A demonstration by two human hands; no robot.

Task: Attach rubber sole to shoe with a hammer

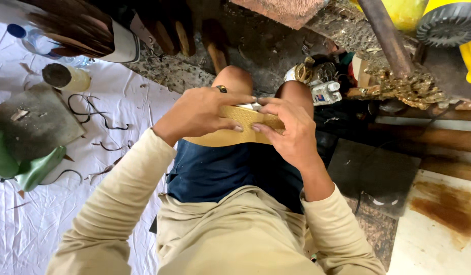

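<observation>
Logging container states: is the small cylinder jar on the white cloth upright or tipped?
Tipped: the jar lies on its side on the white cloth, dark end facing the camera.

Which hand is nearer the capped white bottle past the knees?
Right. The right hand grips the tan piece just below the white bottle; the left hand sits farther over.

Setting recorded as a small craft workshop at floor level; work is done seated on the floor (276,56), which is rough and strewn with debris; a white sheet (21,224) is spread to one side, scattered with dark shavings and curled offcuts (93,109); a grey stone slab (34,119) is laid on the sheet; a heap of golden shavings (413,89) is seen beside a rusty bar (385,35); yellow machinery (449,25) is noted at the upper edge.
</observation>
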